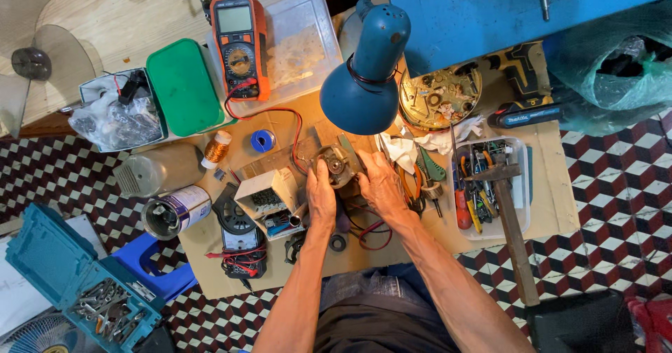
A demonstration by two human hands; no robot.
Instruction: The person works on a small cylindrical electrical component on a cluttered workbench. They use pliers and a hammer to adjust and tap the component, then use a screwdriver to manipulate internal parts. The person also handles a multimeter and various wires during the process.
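Small round metal motor point(339, 165) at centre of cardboard work mat point(210, 237), clamped between left hand point(321, 193) and right hand point(381, 185). Blue desk lamp point(365, 80) just beyond, partly overhanging. Orange multimeter point(239, 45) far left, red lead trailing toward motor. Clear plastic tool tray point(521, 206) right, wooden-handled hammer point(514, 234) across it.

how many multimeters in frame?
2. An orange multimeter lies at the top of the bench beside the green lid. A black multimeter lies near the front edge, left of the left hand. Clutter may hide others.
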